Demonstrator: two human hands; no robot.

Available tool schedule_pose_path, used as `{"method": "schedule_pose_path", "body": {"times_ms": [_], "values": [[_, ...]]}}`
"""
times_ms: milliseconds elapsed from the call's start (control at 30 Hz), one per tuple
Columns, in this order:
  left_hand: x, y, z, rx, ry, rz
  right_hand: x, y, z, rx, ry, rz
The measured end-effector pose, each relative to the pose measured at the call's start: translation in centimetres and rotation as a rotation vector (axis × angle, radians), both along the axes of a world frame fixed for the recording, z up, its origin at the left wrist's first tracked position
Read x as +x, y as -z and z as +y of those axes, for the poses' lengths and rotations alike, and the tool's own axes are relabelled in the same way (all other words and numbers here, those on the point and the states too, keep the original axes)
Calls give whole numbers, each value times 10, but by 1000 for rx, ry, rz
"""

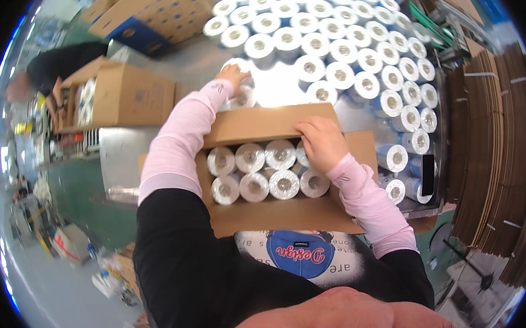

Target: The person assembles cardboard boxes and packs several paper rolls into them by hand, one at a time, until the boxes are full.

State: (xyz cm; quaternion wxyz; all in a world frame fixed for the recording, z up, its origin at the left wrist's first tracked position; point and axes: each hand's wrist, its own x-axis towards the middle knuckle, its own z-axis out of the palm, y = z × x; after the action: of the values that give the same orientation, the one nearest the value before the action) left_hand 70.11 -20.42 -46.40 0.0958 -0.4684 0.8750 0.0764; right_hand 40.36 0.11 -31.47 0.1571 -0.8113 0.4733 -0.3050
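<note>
An open cardboard carton (244, 220) stands in front of me, with white wrapped rolls (284, 184) upright in two rows inside it. Beyond its raised far flap (259, 124), my left hand (234, 76) is closed over the top of a white roll (238, 63); part of its grip is hidden. Another roll (242, 97) stands just below that hand, partly behind the flap. My right hand (322, 142) holds the right end of the far flap, fingers bent over the cardboard. It covers part of a roll in the far row.
Many standing rolls (344, 51) crowd the metal table's far and right side. A dark phone-like slab (427, 175) lies on rolls at the right edge. Flattened cartons (483, 149) are stacked at right. Another person (56, 67) works at a second carton (137, 94) on the left.
</note>
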Motion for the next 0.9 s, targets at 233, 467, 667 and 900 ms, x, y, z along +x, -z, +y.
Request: {"method": "schedule_pose_path", "body": {"times_ms": [233,467,667,900], "values": [[-78,11,-14,283,-154,-530,-170,122,-95,560,688,-42],[-47,-26,-20,309,-481,161,-103,135,-179,1009,959,445],[1,-128,24,631,-535,1614,-202,140,-168,885,664,-218],[55,-274,211,891,-497,981,-59,-81,-95,745,-654,23]]}}
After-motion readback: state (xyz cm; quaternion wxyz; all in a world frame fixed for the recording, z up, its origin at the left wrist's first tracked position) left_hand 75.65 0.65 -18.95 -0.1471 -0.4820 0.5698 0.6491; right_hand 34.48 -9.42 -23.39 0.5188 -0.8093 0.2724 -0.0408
